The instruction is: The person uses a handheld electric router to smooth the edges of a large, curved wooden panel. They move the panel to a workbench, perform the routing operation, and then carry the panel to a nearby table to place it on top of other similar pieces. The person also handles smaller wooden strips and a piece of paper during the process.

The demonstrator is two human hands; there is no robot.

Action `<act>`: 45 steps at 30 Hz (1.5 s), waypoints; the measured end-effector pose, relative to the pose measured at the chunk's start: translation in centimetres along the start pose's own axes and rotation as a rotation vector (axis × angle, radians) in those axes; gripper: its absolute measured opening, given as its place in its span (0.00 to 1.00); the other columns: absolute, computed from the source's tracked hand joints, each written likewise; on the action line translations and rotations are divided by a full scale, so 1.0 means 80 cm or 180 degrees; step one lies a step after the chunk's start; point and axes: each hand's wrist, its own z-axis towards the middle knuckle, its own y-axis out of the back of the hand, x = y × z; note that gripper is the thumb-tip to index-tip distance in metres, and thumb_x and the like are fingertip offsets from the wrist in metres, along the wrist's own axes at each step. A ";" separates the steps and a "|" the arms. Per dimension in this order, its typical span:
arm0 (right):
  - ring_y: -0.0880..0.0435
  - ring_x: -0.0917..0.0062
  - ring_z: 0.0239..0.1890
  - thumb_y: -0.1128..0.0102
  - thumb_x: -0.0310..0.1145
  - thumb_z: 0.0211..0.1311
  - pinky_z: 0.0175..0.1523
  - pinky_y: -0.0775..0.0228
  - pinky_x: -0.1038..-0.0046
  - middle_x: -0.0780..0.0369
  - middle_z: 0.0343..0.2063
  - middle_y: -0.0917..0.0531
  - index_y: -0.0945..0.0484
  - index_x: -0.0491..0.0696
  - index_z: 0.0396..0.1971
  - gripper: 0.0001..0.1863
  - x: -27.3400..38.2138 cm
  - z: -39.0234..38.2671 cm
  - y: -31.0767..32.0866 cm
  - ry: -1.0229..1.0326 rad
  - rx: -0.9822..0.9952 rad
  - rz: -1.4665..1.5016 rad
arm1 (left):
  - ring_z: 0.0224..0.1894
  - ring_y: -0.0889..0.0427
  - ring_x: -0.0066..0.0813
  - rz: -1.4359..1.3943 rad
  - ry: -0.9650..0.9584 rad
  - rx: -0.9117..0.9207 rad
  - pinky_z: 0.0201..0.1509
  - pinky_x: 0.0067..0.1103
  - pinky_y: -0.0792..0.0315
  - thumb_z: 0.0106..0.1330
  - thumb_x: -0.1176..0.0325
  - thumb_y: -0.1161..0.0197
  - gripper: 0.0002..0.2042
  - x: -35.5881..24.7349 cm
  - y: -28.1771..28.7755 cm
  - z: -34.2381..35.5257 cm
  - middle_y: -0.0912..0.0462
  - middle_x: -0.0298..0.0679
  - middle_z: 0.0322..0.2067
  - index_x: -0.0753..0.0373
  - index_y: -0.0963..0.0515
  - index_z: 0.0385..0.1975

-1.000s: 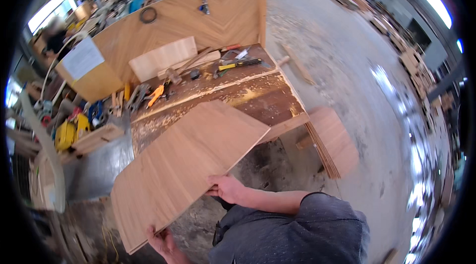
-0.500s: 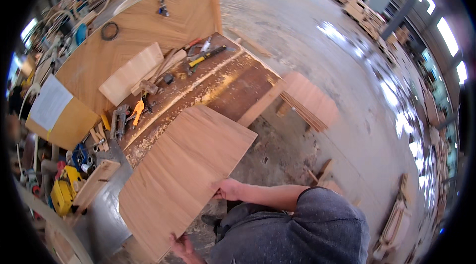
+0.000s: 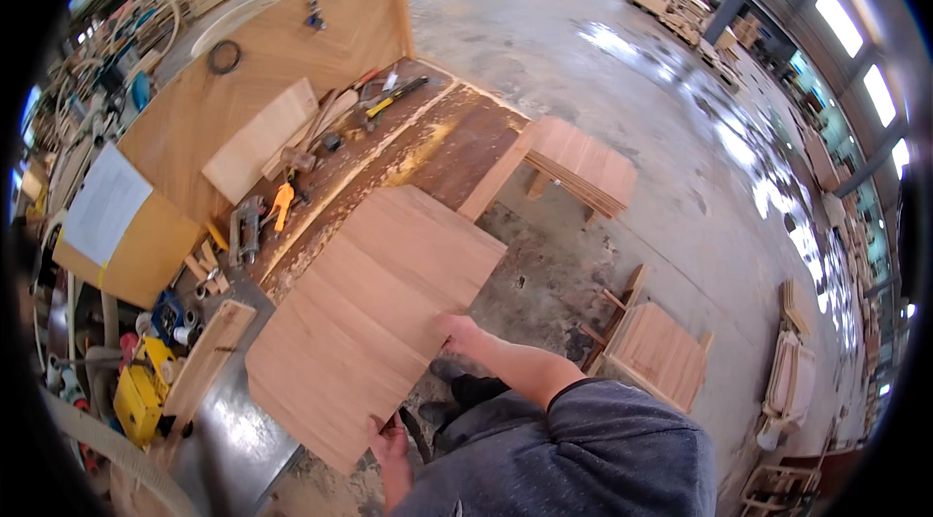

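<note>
Large wooden panel (image 3: 374, 318) carried flat over the workbench edge (image 3: 321, 216) — left hand (image 3: 389, 439) clamped on its near corner, right hand (image 3: 457, 330) gripping the right edge — spread apart, apparently to keep the broad sheet level and steady.

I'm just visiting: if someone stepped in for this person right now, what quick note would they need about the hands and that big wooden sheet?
Left hand: grips the near bottom corner of the large, flat, light-brown rectangular wooden panel.
Right hand: holds the panel's right edge.
Panel: held up off the floor, its far end over the dusty brown workbench, beside the scattered hand tools.
Done: panel is lifted and in both hands.
Left: it is not yet lying flat on the bench; likely keep both hands on it until it rests somewhere.
</note>
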 end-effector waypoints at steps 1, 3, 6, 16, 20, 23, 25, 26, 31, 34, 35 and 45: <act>0.14 0.57 0.46 0.34 0.31 0.64 0.50 0.19 0.47 0.53 0.48 0.17 0.23 0.39 0.52 0.19 0.003 0.007 0.007 0.0128 0.0208 0.0037 | 0.60 0.23 0.41 -0.0073 0.0054 0.0049 0.70 0.41 0.30 0.76 0.64 0.45 0.15 -0.002 -0.007 -0.004 0.18 0.45 0.54 0.68 0.24 0.54; 0.15 0.57 0.46 0.37 0.30 0.66 0.50 0.20 0.46 0.53 0.45 0.16 0.22 0.39 0.49 0.15 0.006 0.016 0.018 0.0131 0.0720 0.0049 | 0.61 0.24 0.41 0.0043 -0.0003 0.0163 0.70 0.41 0.31 0.77 0.63 0.46 0.16 -0.016 -0.002 -0.010 0.20 0.45 0.56 0.67 0.26 0.55; 0.17 0.57 0.50 0.41 0.32 0.70 0.52 0.22 0.48 0.54 0.49 0.17 0.23 0.43 0.52 0.15 0.016 -0.008 0.013 -0.0117 0.0514 0.0010 | 0.62 0.26 0.42 0.0277 -0.0060 0.0113 0.71 0.42 0.32 0.79 0.63 0.48 0.17 -0.006 0.009 0.001 0.22 0.44 0.58 0.66 0.29 0.59; 0.23 0.57 0.58 0.40 0.40 0.73 0.63 0.29 0.46 0.53 0.57 0.23 0.32 0.43 0.63 0.25 0.075 -0.039 -0.033 -0.0580 -0.0171 -0.0712 | 0.59 0.24 0.46 0.0104 -0.0407 -0.1185 0.61 0.43 0.25 0.74 0.61 0.40 0.21 -0.024 -0.024 -0.053 0.25 0.44 0.59 0.63 0.32 0.61; 0.22 0.55 0.57 0.36 0.35 0.68 0.61 0.26 0.46 0.50 0.57 0.24 0.34 0.38 0.64 0.30 0.174 0.024 0.037 0.0496 -0.0017 -0.0701 | 0.53 0.20 0.44 0.1537 -0.1892 -0.2838 0.60 0.37 0.26 0.65 0.61 0.31 0.30 -0.049 0.033 -0.062 0.20 0.44 0.53 0.66 0.32 0.63; 0.19 0.57 0.53 0.33 0.40 0.64 0.57 0.24 0.50 0.51 0.56 0.22 0.34 0.37 0.64 0.34 0.251 0.065 0.049 0.1638 -0.1198 -0.1885 | 0.50 0.19 0.45 0.2629 -0.2043 -0.2925 0.59 0.33 0.27 0.60 0.61 0.28 0.34 -0.075 0.029 -0.069 0.19 0.49 0.51 0.69 0.31 0.64; 0.18 0.59 0.51 0.34 0.45 0.65 0.56 0.24 0.53 0.52 0.52 0.19 0.30 0.37 0.62 0.33 0.293 0.085 0.048 0.2008 -0.1271 -0.2927 | 0.51 0.19 0.45 0.2860 -0.1913 -0.2774 0.59 0.32 0.26 0.59 0.61 0.28 0.33 -0.091 0.001 -0.083 0.20 0.52 0.51 0.69 0.29 0.63; 0.18 0.60 0.52 0.34 0.46 0.64 0.56 0.24 0.54 0.52 0.50 0.17 0.28 0.37 0.60 0.33 0.334 0.108 0.074 0.1968 -0.0875 -0.3470 | 0.52 0.19 0.45 0.2760 -0.1876 -0.2809 0.59 0.32 0.26 0.58 0.60 0.28 0.32 -0.093 -0.012 -0.078 0.20 0.53 0.52 0.70 0.27 0.62; 0.18 0.56 0.53 0.36 0.58 0.62 0.60 0.29 0.60 0.44 0.49 0.16 0.19 0.35 0.50 0.37 0.333 0.119 0.018 0.2474 -0.0125 -0.5932 | 0.54 0.18 0.48 0.3460 -0.1612 -0.3084 0.59 0.35 0.25 0.56 0.49 0.29 0.35 -0.115 0.037 -0.082 0.18 0.56 0.51 0.67 0.25 0.59; 0.21 0.50 0.60 0.44 0.63 0.65 0.65 0.32 0.54 0.41 0.53 0.19 0.24 0.32 0.57 0.43 0.383 0.159 0.059 0.2471 -0.0513 -0.6052 | 0.54 0.18 0.51 0.4115 -0.1395 -0.2401 0.59 0.37 0.25 0.56 0.41 0.32 0.38 -0.157 -0.014 -0.011 0.17 0.56 0.50 0.66 0.24 0.58; 0.22 0.49 0.60 0.47 0.62 0.66 0.65 0.33 0.53 0.40 0.54 0.19 0.25 0.33 0.57 0.42 0.360 0.153 0.027 0.2170 -0.0458 -0.6068 | 0.54 0.18 0.51 0.4393 -0.1254 -0.2619 0.59 0.37 0.25 0.56 0.38 0.32 0.39 -0.161 -0.020 -0.023 0.17 0.56 0.50 0.67 0.24 0.58; 0.24 0.49 0.63 0.50 0.61 0.67 0.64 0.31 0.54 0.41 0.58 0.22 0.26 0.35 0.60 0.41 0.318 0.028 -0.072 0.1449 -0.0344 -0.6661 | 0.57 0.19 0.51 0.3972 -0.0771 -0.2494 0.60 0.37 0.26 0.57 0.31 0.36 0.44 -0.183 -0.006 -0.079 0.18 0.59 0.52 0.73 0.24 0.55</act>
